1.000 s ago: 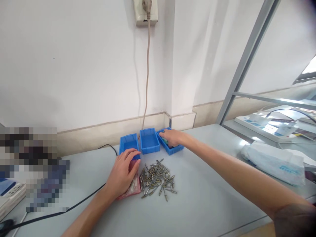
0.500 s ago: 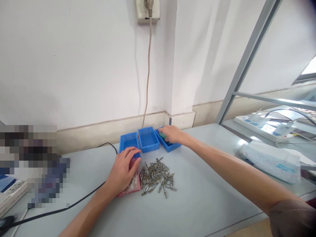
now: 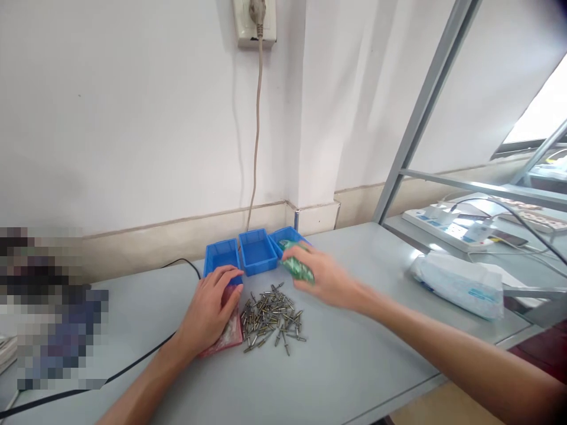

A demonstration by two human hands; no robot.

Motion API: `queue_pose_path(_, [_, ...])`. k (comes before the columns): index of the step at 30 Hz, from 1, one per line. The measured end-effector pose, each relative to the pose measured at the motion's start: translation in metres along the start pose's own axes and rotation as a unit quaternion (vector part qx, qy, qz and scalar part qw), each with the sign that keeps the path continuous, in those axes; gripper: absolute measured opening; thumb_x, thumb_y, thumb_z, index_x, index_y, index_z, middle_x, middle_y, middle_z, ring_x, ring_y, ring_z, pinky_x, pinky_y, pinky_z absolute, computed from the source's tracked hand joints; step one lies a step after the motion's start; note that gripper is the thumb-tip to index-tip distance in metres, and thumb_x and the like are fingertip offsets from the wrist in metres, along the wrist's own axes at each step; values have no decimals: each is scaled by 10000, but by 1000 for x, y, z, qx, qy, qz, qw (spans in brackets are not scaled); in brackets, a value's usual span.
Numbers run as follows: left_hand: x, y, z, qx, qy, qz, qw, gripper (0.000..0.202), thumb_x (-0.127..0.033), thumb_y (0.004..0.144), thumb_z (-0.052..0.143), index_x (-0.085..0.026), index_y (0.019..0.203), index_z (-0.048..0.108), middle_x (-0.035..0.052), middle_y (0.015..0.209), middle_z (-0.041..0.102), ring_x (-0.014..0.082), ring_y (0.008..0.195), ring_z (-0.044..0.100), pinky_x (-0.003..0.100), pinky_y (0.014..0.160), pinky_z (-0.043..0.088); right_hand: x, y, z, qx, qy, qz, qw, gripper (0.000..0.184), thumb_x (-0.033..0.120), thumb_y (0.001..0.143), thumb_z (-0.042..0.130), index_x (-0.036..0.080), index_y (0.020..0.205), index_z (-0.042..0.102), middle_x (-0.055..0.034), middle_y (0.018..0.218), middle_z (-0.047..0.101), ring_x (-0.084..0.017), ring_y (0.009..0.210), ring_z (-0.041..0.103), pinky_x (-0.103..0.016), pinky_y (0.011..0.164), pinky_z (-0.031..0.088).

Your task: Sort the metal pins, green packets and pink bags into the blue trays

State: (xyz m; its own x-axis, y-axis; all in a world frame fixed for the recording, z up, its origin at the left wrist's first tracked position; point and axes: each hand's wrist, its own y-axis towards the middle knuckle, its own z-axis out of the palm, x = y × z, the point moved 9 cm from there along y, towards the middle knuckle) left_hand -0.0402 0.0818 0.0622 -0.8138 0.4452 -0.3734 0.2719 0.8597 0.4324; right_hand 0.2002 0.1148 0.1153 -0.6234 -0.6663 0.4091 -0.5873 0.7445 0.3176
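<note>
My left hand lies flat, fingers spread, on a pinkish plastic bag on the grey table. Right beside it sits a pile of several small metal rivets. My right hand hovers above the table just right of the pile, fingers closed round a green plastic bag. Behind the pile stand three small blue bins in a row: left bin, middle bin, right bin, which my right hand partly hides.
A black cable runs across the table's left side. A beige cord drops from a wall socket to the bins. A white packet lies at the right, near a metal frame post and a power strip.
My right hand has drawn back out of the right blue bin toward me, carrying the green bag. My left hand stays on the pinkish bag. The view has shifted slightly.
</note>
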Motion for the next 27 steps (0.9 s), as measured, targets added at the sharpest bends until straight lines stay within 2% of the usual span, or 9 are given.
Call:
queue_pose_path(3, [0, 1, -1, -3, 1, -3, 1000, 311, -423, 1133, 466, -315, 1371, 634, 69, 1463, 616, 308, 1357, 573, 562, 1175, 441, -3, -24, 38, 49, -42, -1, 998, 497, 175, 897, 728, 301, 1346, 556, -63, 1245, 613, -267, 1069, 642, -362, 851, 528])
queue_pose_path(6, [0, 1, -1, -5, 1, -4, 1000, 308, -425, 1133, 468, -316, 1368, 635, 63, 1456, 617, 306, 1357, 573, 561, 1177, 441, -14, -32, 56, 64, -49, 15, 997, 493, 178, 902, 717, 286, 1354, 552, -67, 1229, 606, -271, 1036, 640, -380, 842, 546])
queue_pose_path(9, [1, 0, 0, -5, 1, -4, 1000, 308, -429, 1134, 466, -323, 1372, 631, 56, 1464, 609, 304, 1364, 563, 562, 1183, 435, -15, -35, 58, 53, -45, 4, 998, 512, 244, 929, 724, 283, 1408, 548, -83, 1248, 616, -300, 1098, 611, -431, 933, 545])
queue_pose_path(12, [2, -1, 2, -3, 2, -6, 1000, 306, -425, 1135, 467, -328, 1378, 626, 54, 1471, 603, 302, 1364, 562, 566, 1190, 428, -13, -41, 56, 36, -37, 7, 999, 491, 397, 995, 699, 279, 1450, 556, -104, 1263, 636, -323, 1120, 573, -486, 992, 531])
queue_pose_path(15, [2, -1, 2, -3, 3, -4, 1000, 308, -414, 1134, 470, -320, 1379, 629, 62, 1471, 606, 305, 1364, 561, 566, 1192, 428, -14, -47, 57, 28, -36, 27, 999, 547, 545, 1018, 659, 289, 1490, 558, -123, 1321, 638, -352, 1176, 548, -545, 1040, 510])
queue_pose_path(21, [-1, -1, 0, -5, 6, -6, 1000, 304, -406, 1132, 474, -318, 1377, 632, 57, 1467, 611, 300, 1358, 573, 557, 1191, 438, -21, -55, 66, 33, -59, 63, 996, 843, 760, 939, 645, 306, 1628, 469, -187, 1572, 467, -447, 1409, 455, -650, 1144, 429])
queue_pose_path(27, [-3, -1, -2, -14, 11, -3, 1000, 301, -404, 1131, 478, -316, 1367, 644, 57, 1449, 630, 298, 1347, 594, 540, 1177, 463, -22, -61, 70, 43, -66, 86, 993, 1046, 874, 831, 672, 330, 1681, 395, -187, 1630, 411, -484, 1492, 378, -672, 1187, 389])
